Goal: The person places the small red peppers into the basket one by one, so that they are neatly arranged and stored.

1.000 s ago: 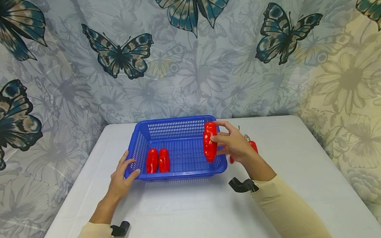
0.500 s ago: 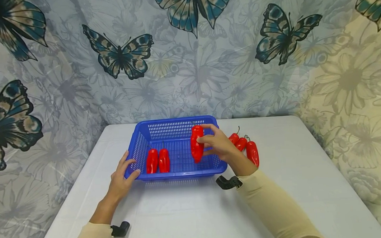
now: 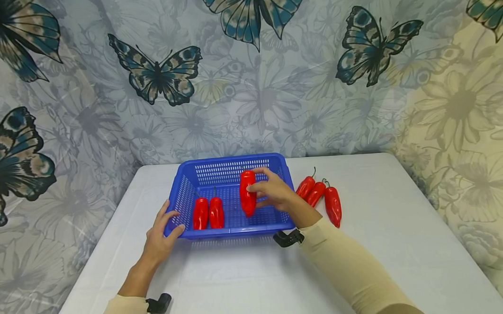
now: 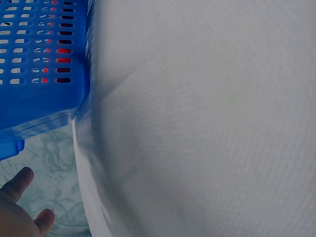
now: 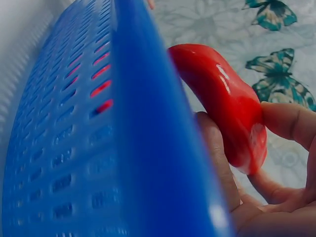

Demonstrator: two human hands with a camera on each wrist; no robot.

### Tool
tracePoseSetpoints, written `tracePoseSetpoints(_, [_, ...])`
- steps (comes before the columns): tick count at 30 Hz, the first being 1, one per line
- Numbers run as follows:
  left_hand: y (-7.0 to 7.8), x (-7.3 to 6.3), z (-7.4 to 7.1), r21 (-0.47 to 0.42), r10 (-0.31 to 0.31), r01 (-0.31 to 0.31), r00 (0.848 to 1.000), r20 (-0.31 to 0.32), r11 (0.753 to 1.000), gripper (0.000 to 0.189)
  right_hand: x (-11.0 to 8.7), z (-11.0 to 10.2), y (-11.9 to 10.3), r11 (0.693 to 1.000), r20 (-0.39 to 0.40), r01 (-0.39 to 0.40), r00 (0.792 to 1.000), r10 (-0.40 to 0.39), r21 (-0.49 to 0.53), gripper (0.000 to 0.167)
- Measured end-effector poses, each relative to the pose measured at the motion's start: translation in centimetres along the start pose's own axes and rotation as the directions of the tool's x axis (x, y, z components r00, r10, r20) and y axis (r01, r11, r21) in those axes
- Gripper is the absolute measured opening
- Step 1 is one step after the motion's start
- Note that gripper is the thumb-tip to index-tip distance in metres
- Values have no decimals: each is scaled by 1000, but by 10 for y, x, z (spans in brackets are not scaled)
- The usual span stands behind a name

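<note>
In the head view, my right hand pinches a glossy red pepper over the blue plastic basket, its stem end upward. The right wrist view shows the thumb and fingers around this pepper, beyond the basket's rim. Two more red peppers, a left one and a right one, lie side by side in the basket's left part. My left hand is at the basket's front left corner, thumb and fingers spread over the rim. Its fingertips appear below the basket corner in the left wrist view.
To the basket's right, three red peppers lie on the white table: a back one, a middle one and a front one. A patterned butterfly backdrop stands behind the table.
My right hand has moved left with the pepper, from the basket's right side toward its middle, uncovering the peppers on the table. The left hand has stayed put.
</note>
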State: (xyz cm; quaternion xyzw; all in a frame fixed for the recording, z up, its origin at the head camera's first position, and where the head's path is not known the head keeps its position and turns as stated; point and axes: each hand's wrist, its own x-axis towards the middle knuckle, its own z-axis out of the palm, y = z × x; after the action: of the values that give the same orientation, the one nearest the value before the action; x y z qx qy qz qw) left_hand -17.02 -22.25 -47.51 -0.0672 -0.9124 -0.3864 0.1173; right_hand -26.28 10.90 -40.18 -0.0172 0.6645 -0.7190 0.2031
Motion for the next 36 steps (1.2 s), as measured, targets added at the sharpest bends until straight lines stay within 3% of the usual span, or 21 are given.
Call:
tracePoseSetpoints(17, [2, -1, -2, -16, -6, 6, 1000, -10, 1000, 39, 21, 31, 5, 990, -7, -59, 998, 58, -130, 58])
tracePoseSetpoints(36, [3, -1, -2, -14, -17, 17, 1000, 12, 1000, 41, 32, 53, 26, 938, -52, -167, 986, 158, -304, 54])
